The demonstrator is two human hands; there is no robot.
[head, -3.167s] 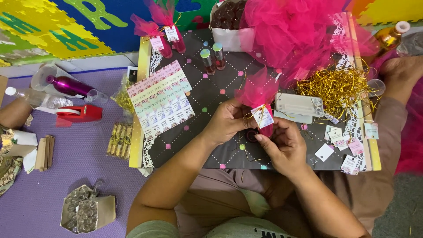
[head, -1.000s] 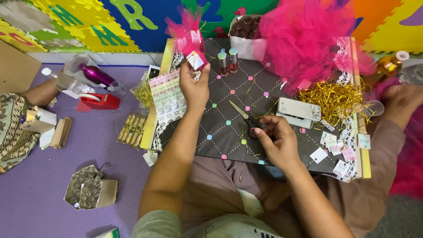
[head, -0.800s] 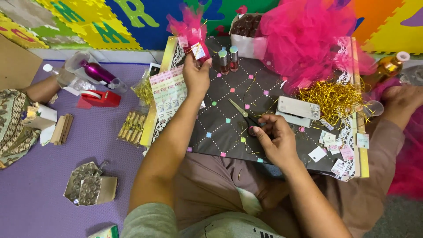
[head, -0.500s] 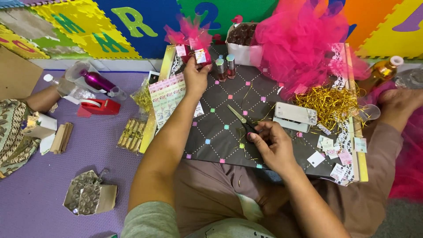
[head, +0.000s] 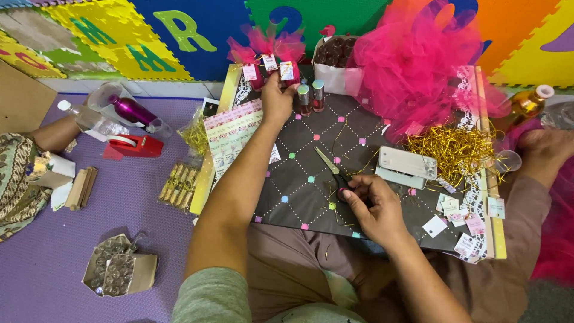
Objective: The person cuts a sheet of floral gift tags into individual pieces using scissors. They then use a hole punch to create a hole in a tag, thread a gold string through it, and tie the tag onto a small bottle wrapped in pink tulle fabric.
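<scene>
My left hand [head: 277, 97] reaches to the far edge of the dark patterned board [head: 299, 179] and grips a small bottle wrapped in pink tulle with a tag [head: 288, 67]. It sets it beside another wrapped bottle [head: 248, 66]. My right hand [head: 372, 206] rests on the board near me, fingers closed on the handle of the scissors [head: 330, 166]. Two unwrapped small bottles [head: 311, 97] stand just right of my left hand.
A big pile of pink tulle [head: 418, 60], gold shred [head: 454, 149], a white stapler [head: 406, 162], loose tags [head: 466, 221] and a sticker sheet [head: 236, 134] lie on the board. On the purple mat are a red tape dispenser [head: 131, 145] and a magenta bottle [head: 130, 109]. Another person's arm [head: 54, 133] is at left.
My left hand carried the wrapped bottle from my lap area to the board's far edge, beside the other wrapped one. My right hand dropped to the scissors.
</scene>
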